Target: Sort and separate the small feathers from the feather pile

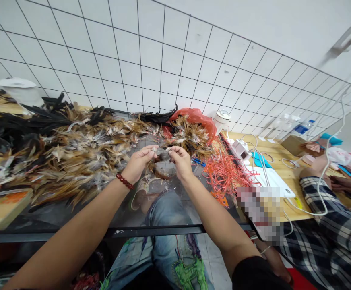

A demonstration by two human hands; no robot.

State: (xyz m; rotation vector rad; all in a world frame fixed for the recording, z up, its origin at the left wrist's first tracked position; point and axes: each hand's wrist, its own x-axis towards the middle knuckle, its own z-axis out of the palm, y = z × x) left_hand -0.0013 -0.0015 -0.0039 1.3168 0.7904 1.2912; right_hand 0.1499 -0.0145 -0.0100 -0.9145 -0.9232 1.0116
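Wall (254, 20): white, marked in places, behind the wire grid.
Wire grid (163, 42): black, square mesh.
Worktop (275, 151): pale wood; dark see-through panel (124, 213) in front of the wire grid.
Floor (211, 253): pale tiles, lower than the wire grid.
Light: bright, diffuse.

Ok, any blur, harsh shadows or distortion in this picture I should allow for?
Head view: light bright and even, no hard shadows; the wire grid stretches towards the edges; the dark tuft between left hand and right hand looks soft; the upper-right fixture is smeared; a pixelated patch hides detail.
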